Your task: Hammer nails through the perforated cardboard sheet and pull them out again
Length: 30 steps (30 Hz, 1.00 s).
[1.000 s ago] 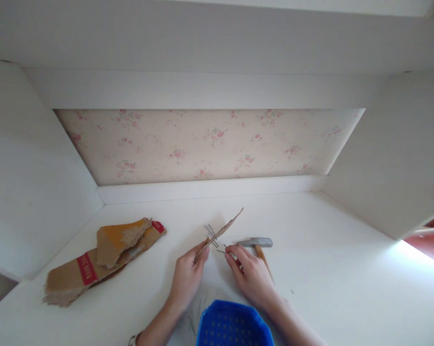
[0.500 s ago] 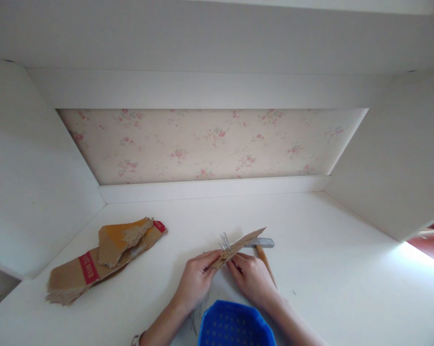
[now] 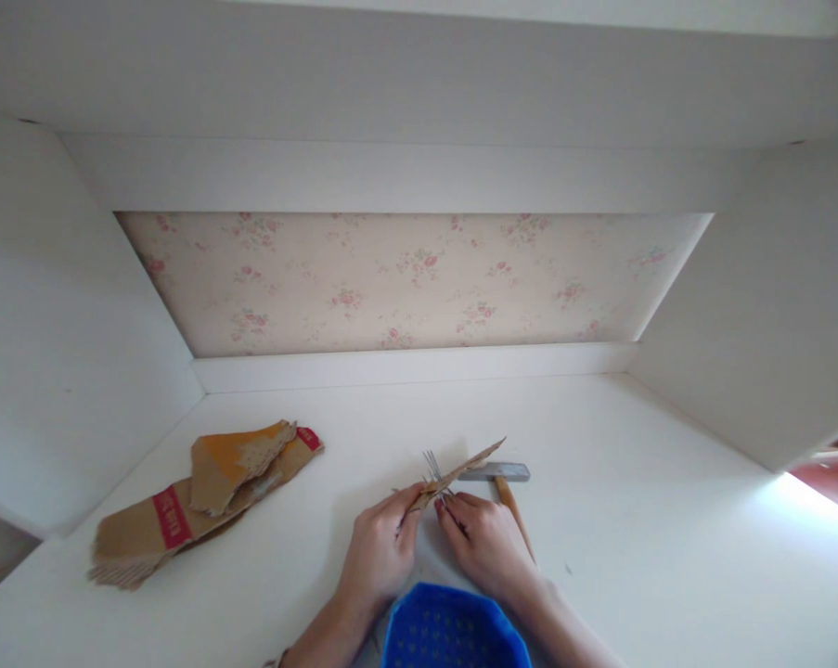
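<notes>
My left hand (image 3: pixel 380 547) pinches the near end of a torn strip of brown cardboard (image 3: pixel 464 467), held just above the white table (image 3: pixel 634 520). Several thin metal nails (image 3: pixel 431 461) stick up through the strip. My right hand (image 3: pixel 484 543) is closed under the strip next to the nails; its fingertips pinch something I cannot make out. A hammer lies just behind my right hand, its grey head (image 3: pixel 506 472) and wooden handle (image 3: pixel 512 506) partly hidden by the strip and the hand.
A pile of torn brown cardboard with red labels (image 3: pixel 196 496) lies on the left of the table. A blue plastic basket (image 3: pixel 453 631) sits at the near edge between my forearms. White side walls and a flowered back panel (image 3: pixel 411 278) enclose the alcove.
The cardboard strip has swung from steeply tilted to nearly flat and moved right, over the hammer head. Both hands have drawn closer together beneath it.
</notes>
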{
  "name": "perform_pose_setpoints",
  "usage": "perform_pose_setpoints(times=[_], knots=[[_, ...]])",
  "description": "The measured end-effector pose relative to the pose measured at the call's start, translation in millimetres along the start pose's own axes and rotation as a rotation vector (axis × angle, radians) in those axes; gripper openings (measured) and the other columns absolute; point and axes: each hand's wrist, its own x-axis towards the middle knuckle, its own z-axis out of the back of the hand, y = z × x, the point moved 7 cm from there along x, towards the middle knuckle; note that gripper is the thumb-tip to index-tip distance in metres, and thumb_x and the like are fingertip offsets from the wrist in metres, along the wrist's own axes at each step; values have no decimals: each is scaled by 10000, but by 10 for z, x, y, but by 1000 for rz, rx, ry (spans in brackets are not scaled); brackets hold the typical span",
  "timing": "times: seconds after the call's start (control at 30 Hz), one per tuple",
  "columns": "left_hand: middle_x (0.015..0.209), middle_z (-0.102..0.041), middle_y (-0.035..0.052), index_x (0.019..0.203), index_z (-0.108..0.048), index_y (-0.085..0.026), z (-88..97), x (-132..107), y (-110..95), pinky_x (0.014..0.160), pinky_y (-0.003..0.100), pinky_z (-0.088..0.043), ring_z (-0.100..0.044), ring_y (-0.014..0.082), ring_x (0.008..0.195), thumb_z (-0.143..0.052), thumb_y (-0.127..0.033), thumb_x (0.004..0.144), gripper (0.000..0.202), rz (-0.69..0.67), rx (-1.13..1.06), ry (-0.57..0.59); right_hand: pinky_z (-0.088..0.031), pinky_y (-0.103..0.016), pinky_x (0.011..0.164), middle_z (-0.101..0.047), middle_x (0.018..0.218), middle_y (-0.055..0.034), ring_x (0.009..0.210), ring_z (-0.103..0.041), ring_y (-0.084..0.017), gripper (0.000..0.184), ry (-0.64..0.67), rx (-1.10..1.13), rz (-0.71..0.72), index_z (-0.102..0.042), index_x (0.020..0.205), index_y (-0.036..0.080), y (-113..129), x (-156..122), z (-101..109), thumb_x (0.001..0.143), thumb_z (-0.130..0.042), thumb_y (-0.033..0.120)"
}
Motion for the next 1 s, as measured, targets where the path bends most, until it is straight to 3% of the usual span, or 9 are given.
perform_pose_setpoints(times=[0.17,0.33,0.5,0.6,0.73,0.87,1.0], knots=[[1144,-725,31,1160,-700,-292,37,-19,0,940,308,-500,-685,250,1035,-558,-292,899,297,57,-16,-51,-398,-297,603,-731,777,-8,707,-705,-166,368,-33,-107,53,-652,805,232,25,-6,18,992,-338,280],[1074,-748,72,1164,-699,-277,66,-5,-24,782,296,-520,-718,267,914,-525,-372,930,306,102,48,-75,-361,-319,579,-708,761,0,687,-690,-153,327,-70,-186,122,-638,832,221,63,-28,29,986,-351,248],[867,-769,129,915,-749,-216,293,36,203,716,323,-520,-725,293,784,-556,-485,886,333,254,44,-204,-349,-332,572,-678,727,8,652,-674,-154,329,-89,-248,148,-613,809,225,65,-58,30,987,-337,234],[815,-765,139,817,-710,-190,392,47,339,702,329,-541,-730,296,789,-538,-537,882,393,316,-8,-221,-340,-345,547,-687,760,12,650,-687,-178,300,-81,-296,119,-611,871,236,22,-43,3,990,-335,240],[812,-770,123,829,-674,-168,296,28,385,703,322,-571,-741,265,771,-523,-567,881,430,374,-139,-157,-359,-363,544,-717,836,5,633,-708,-214,266,-56,-357,47,-612,976,246,-71,4,-46,988,-347,221],[754,-765,114,847,-666,-142,122,9,391,672,332,-587,-742,257,711,-552,-585,856,457,427,-250,-90,-383,-366,566,-723,857,0,642,-715,-222,289,-48,-345,-29,-636,955,249,-133,25,-46,990,-351,228],[744,-760,120,867,-654,-123,77,4,447,684,349,-586,-739,257,697,-555,-597,849,485,471,-303,-75,-417,-370,667,-743,942,-9,730,-726,-225,287,-68,-282,-67,-643,1089,251,-121,12,2,983,-377,228]])
